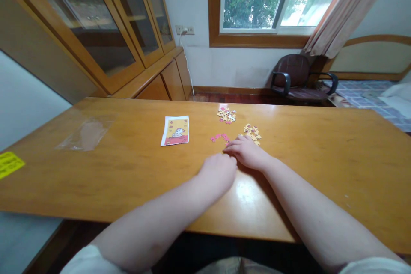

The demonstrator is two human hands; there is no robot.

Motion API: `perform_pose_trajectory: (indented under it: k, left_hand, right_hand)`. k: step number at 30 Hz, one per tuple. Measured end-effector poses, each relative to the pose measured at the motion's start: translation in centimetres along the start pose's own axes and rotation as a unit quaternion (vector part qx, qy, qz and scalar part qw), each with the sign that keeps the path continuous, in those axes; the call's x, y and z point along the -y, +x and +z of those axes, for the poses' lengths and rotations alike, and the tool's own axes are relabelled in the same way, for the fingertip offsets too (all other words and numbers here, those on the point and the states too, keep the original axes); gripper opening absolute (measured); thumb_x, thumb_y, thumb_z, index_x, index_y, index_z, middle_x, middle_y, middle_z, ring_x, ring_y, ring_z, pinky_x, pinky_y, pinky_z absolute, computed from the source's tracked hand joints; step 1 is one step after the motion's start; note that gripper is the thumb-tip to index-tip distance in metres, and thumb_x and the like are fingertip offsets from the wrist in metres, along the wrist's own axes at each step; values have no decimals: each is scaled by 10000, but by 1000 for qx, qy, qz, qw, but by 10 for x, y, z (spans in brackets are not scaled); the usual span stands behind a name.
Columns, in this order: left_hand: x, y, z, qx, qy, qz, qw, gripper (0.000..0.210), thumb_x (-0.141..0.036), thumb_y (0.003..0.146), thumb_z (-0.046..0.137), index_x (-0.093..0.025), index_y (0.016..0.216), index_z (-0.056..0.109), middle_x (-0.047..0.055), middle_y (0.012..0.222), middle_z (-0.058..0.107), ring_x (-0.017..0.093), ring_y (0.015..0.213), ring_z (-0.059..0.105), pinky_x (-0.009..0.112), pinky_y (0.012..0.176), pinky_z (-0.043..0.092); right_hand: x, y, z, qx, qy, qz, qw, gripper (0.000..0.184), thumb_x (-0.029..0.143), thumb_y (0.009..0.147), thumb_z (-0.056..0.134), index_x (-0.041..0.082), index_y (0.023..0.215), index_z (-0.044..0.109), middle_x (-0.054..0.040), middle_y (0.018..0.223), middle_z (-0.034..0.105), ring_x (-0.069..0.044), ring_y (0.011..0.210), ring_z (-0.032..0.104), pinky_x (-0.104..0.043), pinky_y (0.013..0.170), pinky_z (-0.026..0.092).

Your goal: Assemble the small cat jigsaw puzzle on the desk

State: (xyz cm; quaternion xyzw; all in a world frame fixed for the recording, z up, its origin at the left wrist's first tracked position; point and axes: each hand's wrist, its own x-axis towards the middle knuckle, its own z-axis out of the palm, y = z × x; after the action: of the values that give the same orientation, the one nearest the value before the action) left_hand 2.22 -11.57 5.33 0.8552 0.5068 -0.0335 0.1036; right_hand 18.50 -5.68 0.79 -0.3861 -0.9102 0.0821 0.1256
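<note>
We begin at the grip: the left hand (220, 172) shows us its back, the fingers curled under, and we cannot tell how far apart they stand or whether they hold anything. Just beside it, the right hand (246, 150) is back upward with fingers bent toward the left hand; its grip, too, is hidden from us. Near the right fingertips we find a crooked row of pink puzzle pieces (224, 136), and just beyond the knuckles a pile of yellow puzzle pieces (253, 131). Farther back lies a mixed pile of puzzle pieces (226, 114). To the left, well apart from both hands, we see a picture card (175, 132) in yellow and pink, then a clear plastic bag (88, 134). All lie on the wooden desk (128, 162); behind it we note a chair (293, 72).
</note>
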Motion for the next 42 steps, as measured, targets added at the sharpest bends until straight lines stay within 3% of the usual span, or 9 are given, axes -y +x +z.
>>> perform_pose_trajectory:
  k: [3, 5, 11, 14, 28, 33, 35, 39, 42]
  left_hand:
    - [-35, -27, 22, -11, 51, 41, 998, 294, -186, 870, 466, -123, 1069, 673, 193, 954, 679, 274, 852, 627, 380, 690, 465]
    - [-42, -40, 34, -37, 85, 54, 994, 386, -206, 868, 500, -125, 1230, 608, 232, 1194, 613, 288, 954, 610, 389, 719, 461]
    - [-17, -45, 54, -79, 84, 74, 991, 574, -466, 869, 526, -171, 1362, 515, 228, 1400, 478, 334, 1163, 526, 454, 888, 435]
    - [-5, -41, 59, -80, 76, 70, 991, 658, -585, 828, 527, -228, 1380, 501, 198, 1467, 410, 376, 1324, 386, 532, 1031, 331]
    - [-3, -38, 52, -22, 65, 76, 995, 699, -614, 871, 435, -198, 1433, 413, 240, 1477, 373, 394, 1351, 364, 507, 1029, 352]
    - [-3, -39, 50, -23, 71, 82, 994, 684, -596, 875, 447, -195, 1430, 416, 236, 1466, 393, 392, 1340, 380, 507, 1034, 346]
    - [-3, -39, 51, -23, 70, 83, 994, 684, -596, 877, 444, -192, 1428, 418, 241, 1463, 394, 397, 1338, 380, 512, 1034, 343]
    - [-4, -38, 51, -25, 71, 84, 994, 689, -596, 875, 449, -179, 1423, 422, 248, 1459, 396, 398, 1341, 374, 511, 1039, 334]
    - [-4, -38, 50, -23, 76, 83, 993, 704, -598, 872, 449, -173, 1432, 407, 242, 1452, 410, 395, 1343, 373, 505, 1039, 339]
  right_hand:
    - [-3, 1, 5, 3, -10, 5, 1000, 265, 271, 944, 491, 274, 1068, 726, -67, 1053, 708, -204, 905, 547, -370, 791, 335]
    - [-5, 2, 9, -2, -7, 10, 1000, 264, 296, 945, 498, 275, 1081, 724, -70, 1044, 706, -207, 904, 551, -372, 793, 340]
    - [-9, 0, 7, -20, 42, 19, 999, 237, 330, 906, 572, 257, 1065, 731, -75, 1000, 690, -209, 919, 561, -369, 819, 364]
    - [-9, -2, 0, -14, 63, 15, 998, 254, 289, 929, 523, 275, 1087, 722, -68, 1009, 682, -199, 931, 562, -366, 841, 366]
    - [-7, 1, 4, 16, 16, 31, 999, 239, 269, 936, 529, 270, 1066, 729, -71, 1029, 707, -203, 938, 592, -354, 807, 349]
    - [-4, 2, -1, -12, 81, 48, 995, 141, 209, 877, 597, 216, 887, 737, -64, 887, 710, -189, 884, 604, -338, 826, 397]
    - [-1, 2, -1, -27, 158, 87, 983, 103, 217, 844, 626, 194, 822, 724, -50, 817, 705, -170, 813, 612, -310, 781, 433]
    - [12, 5, 4, -34, 318, 210, 924, 194, 266, 806, 648, 185, 967, 720, -19, 788, 714, -143, 693, 621, -270, 662, 481]
    - [23, 8, 7, -11, 346, 233, 909, 151, 266, 797, 652, 196, 889, 750, -30, 822, 739, -155, 737, 655, -272, 696, 507]
